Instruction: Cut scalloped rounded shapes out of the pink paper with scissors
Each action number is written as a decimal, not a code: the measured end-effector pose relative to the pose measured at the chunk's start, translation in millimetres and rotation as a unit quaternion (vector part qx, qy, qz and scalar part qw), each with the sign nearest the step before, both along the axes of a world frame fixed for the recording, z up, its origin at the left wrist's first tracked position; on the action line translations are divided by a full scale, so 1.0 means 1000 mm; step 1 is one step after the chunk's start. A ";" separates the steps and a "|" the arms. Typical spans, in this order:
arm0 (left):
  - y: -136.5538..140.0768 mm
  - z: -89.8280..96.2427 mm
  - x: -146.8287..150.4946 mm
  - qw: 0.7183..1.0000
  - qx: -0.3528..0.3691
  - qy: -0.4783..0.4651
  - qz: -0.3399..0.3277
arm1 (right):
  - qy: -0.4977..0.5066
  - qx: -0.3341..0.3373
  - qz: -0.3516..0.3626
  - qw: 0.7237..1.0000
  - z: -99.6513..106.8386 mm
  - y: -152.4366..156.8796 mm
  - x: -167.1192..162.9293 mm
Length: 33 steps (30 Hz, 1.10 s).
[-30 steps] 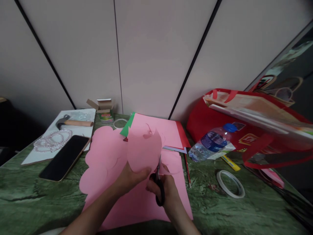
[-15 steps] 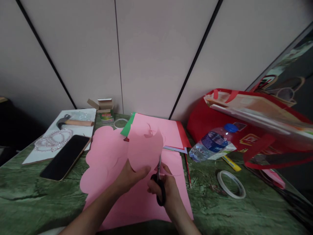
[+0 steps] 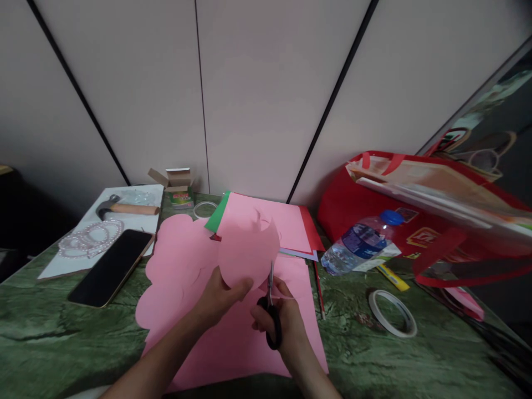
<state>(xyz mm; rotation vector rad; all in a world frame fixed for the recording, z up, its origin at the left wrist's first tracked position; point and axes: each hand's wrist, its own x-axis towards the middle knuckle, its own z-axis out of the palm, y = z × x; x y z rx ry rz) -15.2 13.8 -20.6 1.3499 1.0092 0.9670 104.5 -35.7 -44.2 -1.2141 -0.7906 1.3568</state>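
Between thumb and fingers, my left hand point(image 3: 224, 296) pinches the lower left of a rounded pink paper piece point(image 3: 248, 252), held up above the sheets. My right hand point(image 3: 282, 316) grips black-handled scissors point(image 3: 272, 324), fingers in the loops. Their blades point away from me at the piece's lower right edge. A narrow pink offcut curls by the right fingers. Beneath both hands lies a large pink sheet point(image 3: 249, 354). Pink paper with a scalloped edge point(image 3: 170, 266) lies to the left. Behind are stacked pink, red and green sheets point(image 3: 286, 219).
At left are a black phone point(image 3: 111, 269), a hammer point(image 3: 128, 208), a bead string point(image 3: 89, 238) and a small open box point(image 3: 181, 191). To the right stand a water bottle point(image 3: 361, 244) and red bag point(image 3: 415, 216), near a tape roll point(image 3: 392, 313), yellow cutter point(image 3: 393, 276) and pencil point(image 3: 319, 291).
The rounded pink piece has turned slightly and shifted a little to the right against the blades. My left hand has tilted with it. The scissors have barely moved.
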 end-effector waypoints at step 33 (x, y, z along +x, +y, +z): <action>-0.013 0.011 0.005 1.000 -0.008 0.027 -0.011 | -0.044 0.057 0.058 0.996 0.006 -0.004 0.004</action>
